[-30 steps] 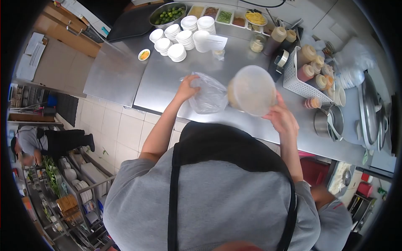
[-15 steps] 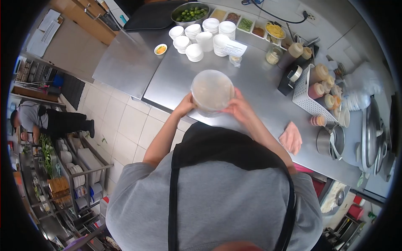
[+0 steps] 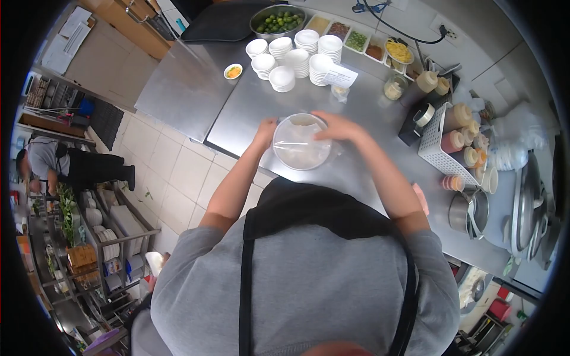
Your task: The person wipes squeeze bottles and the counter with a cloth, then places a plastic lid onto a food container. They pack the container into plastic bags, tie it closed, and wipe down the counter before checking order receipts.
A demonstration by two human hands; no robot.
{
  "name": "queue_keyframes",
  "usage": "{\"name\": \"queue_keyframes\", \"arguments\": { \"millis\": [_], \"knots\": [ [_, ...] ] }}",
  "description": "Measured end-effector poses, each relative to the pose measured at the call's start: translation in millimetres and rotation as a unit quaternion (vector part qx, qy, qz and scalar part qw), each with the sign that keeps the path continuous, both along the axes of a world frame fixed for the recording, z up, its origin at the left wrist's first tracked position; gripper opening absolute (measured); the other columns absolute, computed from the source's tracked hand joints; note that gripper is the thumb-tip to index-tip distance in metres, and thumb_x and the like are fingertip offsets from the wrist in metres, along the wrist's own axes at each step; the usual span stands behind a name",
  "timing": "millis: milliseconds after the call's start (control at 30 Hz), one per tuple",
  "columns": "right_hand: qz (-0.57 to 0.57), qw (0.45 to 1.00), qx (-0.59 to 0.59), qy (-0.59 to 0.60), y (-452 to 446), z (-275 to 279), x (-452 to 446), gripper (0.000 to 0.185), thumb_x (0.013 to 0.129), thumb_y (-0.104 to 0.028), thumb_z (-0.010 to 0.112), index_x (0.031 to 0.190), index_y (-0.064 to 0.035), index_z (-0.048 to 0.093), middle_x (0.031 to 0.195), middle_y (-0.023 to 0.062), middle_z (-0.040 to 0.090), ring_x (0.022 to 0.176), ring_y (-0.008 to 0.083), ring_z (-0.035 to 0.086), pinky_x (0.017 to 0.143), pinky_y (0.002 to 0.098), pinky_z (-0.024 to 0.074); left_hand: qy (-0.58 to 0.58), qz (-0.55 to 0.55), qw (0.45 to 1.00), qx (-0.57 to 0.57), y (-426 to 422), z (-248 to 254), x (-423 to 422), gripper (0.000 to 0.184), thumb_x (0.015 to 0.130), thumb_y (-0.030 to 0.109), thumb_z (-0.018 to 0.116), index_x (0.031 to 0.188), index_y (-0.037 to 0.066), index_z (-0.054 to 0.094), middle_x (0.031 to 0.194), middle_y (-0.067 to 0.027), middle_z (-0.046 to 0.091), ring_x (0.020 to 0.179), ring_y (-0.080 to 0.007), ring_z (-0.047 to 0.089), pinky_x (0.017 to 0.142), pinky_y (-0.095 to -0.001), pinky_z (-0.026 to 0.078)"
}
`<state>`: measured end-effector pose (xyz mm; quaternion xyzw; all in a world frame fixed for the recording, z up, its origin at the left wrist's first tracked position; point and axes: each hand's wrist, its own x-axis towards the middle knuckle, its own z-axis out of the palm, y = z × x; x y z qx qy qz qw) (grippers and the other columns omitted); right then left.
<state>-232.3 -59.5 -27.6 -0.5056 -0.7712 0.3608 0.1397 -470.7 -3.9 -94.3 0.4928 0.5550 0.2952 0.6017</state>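
Observation:
A round, translucent plastic tub [image 3: 301, 153] with a pale lid or top stands at the near edge of the steel counter, a glare streak across it. Its contents look pale and cannot be made out clearly. My left hand [image 3: 265, 133] is closed against the tub's left side, fingers partly hidden. At the far right rim, my right hand [image 3: 339, 127] grips the top, its thumb lying over the surface and its fingers along the far edge.
Stacked white bowls [image 3: 282, 78], a small filled bowl [image 3: 233, 72] and a bowl of green limes [image 3: 278, 22] stand beyond. To the right are a basket of sauce bottles [image 3: 436, 133] and a pot [image 3: 460, 215]. A person [image 3: 50, 163] works at the far left; another's grey clothing [image 3: 148, 332] shows behind.
My right hand has moved from the tub's lower right side up to its far right rim. The tub appears slightly lower in view. A second person has come into view at bottom left.

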Motion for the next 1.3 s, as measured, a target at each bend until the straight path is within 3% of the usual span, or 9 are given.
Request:
{"name": "queue_keyframes", "arguments": {
  "millis": [100,267,367,500,600,967,1100,1200,1300],
  "knots": [
    [-0.137,0.971,0.192,-0.034,9.8,-17.1,-35.7,0.054,0.072,-0.020,0.064,0.121,-0.0111,0.046,0.113,0.0122,0.055,0.083,0.0295,0.061,0.077,0.0352,0.0468,-0.025,0.008,1.000,-0.013,4.0,59.6,30.1,0.023,0.071,-0.001,0.057,0.094,-0.002,0.061,0.080,-0.0086,0.062,0.073,-0.0149,0.058,0.063,-0.0257,0.046],
    [-0.264,0.958,0.114,-0.008,22.8,-10.1,-30.3,0.031,0.072,-0.020,0.062,0.101,-0.0117,0.056,0.096,0.0128,0.061,0.086,0.0309,0.059,0.074,0.0378,0.0463,0.175,-0.033,0.852,0.492,-22.8,88.9,35.6,0.019,0.064,-0.007,0.056,0.081,0.002,0.058,0.069,-0.0111,0.055,0.059,-0.0196,0.053,0.055,-0.0308,0.043],
    [-0.360,0.917,0.163,0.055,2.0,-20.3,5.0,0.020,0.070,-0.010,0.060,0.088,-0.0083,0.055,0.083,0.0130,0.060,0.080,0.0313,0.058,0.071,0.0372,0.0469,0.271,0.013,0.857,0.438,-24.3,74.8,-2.0,0.012,0.062,-0.004,0.055,0.072,0.000,0.051,0.070,-0.0169,0.054,0.066,-0.0326,0.054,0.062,-0.0344,0.045],
    [-0.381,0.913,0.058,0.130,-51.1,-25.3,21.3,0.017,0.066,0.001,0.059,0.079,-0.0043,0.050,0.070,0.0083,0.055,0.062,0.0226,0.057,0.058,0.0332,0.0467,0.328,0.017,0.877,0.350,-48.2,46.6,-29.5,0.015,0.061,-0.005,0.056,0.066,0.002,0.043,0.062,-0.0116,0.051,0.058,-0.0263,0.055,0.057,-0.0319,0.045],
    [-0.361,0.896,-0.045,0.257,-60.1,-0.4,23.5,0.015,0.066,0.003,0.058,0.077,-0.0023,0.049,0.069,0.0047,0.053,0.057,0.0160,0.056,0.051,0.0300,0.0449,-0.082,0.014,0.996,0.019,-55.9,73.4,-29.3,0.016,0.068,-0.003,0.054,0.066,0.009,0.042,0.062,-0.0002,0.049,0.049,-0.0096,0.051,0.046,-0.0250,0.046],
    [-0.301,0.924,0.218,0.093,-88.3,168.8,31.1,0.012,0.066,0.003,0.055,0.077,-0.0012,0.055,0.079,0.0110,0.057,0.060,0.0212,0.056,0.058,0.0318,0.0447,-0.044,-0.057,0.976,0.205,-56.1,217.5,-48.1,0.018,0.068,-0.007,0.053,0.065,0.005,0.040,0.061,-0.0002,0.045,0.048,-0.0085,0.049,0.044,-0.0239,0.047],
    [-0.272,0.895,0.355,0.006,-100.6,190.7,20.4,0.018,0.067,-0.001,0.059,0.084,-0.0056,0.058,0.091,0.0093,0.058,0.079,0.0213,0.058,0.070,0.0345,0.0450,-0.236,-0.072,0.947,0.204,-49.5,200.9,-83.2,0.018,0.070,-0.006,0.058,0.071,0.006,0.045,0.070,-0.0020,0.050,0.060,-0.0099,0.054,0.054,-0.0246,0.049],
    [-0.095,0.870,0.467,-0.127,-108.8,204.8,-5.9,0.046,0.065,-0.006,0.063,0.110,-0.0136,0.056,0.111,0.0048,0.053,0.109,0.0226,0.047,0.097,0.0520,0.0300,0.006,-0.100,0.975,0.197,-51.5,174.7,-91.5,0.051,0.066,0.001,0.066,0.113,0.003,0.045,0.117,-0.0135,0.049,0.106,-0.0218,0.049,0.093,-0.0369,0.039],
    [-0.005,0.909,0.382,-0.165,-103.5,171.6,-33.1,0.074,0.063,-0.007,0.067,0.130,-0.0190,0.038,0.124,0.0051,0.043,0.117,0.0246,0.039,0.101,0.0601,0.0124,0.225,-0.287,0.865,0.344,-46.0,68.7,-86.6,0.103,0.056,0.023,0.080,0.136,0.004,0.018,0.143,-0.0200,0.009,0.133,-0.0320,0.007,0.107,-0.0439,0.013]
  ]
}}
